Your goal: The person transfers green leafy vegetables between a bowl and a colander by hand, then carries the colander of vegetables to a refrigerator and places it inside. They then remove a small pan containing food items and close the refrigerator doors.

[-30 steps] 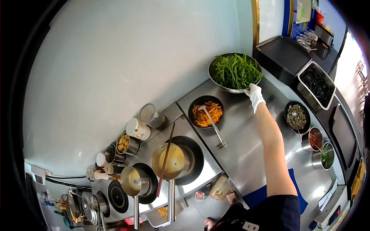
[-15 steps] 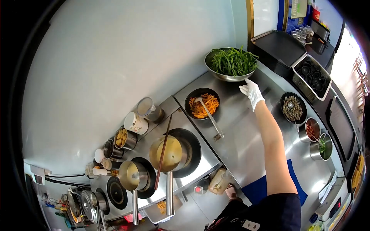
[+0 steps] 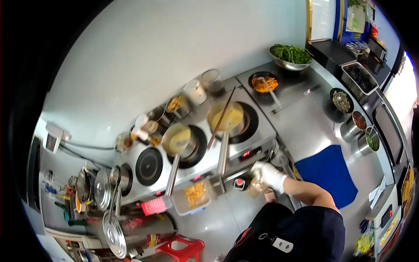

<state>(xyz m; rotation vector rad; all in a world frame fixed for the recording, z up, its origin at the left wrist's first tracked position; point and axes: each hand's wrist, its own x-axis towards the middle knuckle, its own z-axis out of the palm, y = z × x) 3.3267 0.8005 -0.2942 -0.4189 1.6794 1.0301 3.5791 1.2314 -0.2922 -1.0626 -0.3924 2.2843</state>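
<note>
A tan object [image 3: 253, 191] shows as a small, dull patch beneath the gloved right hand [image 3: 269, 176], which covers much of it. Blur leaves its outline, tilt and contents unclear, and whether it is gripped or only touched cannot be told. It sits low on the near side, in front of the right end of the stove [image 3: 265, 123] and left of the desk [image 3: 301, 124].

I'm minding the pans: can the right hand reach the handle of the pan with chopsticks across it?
Probably yes: the handle juts over the stove front near the right hand, with nothing visibly in between, though blur hides whether that hand holds something.
</note>
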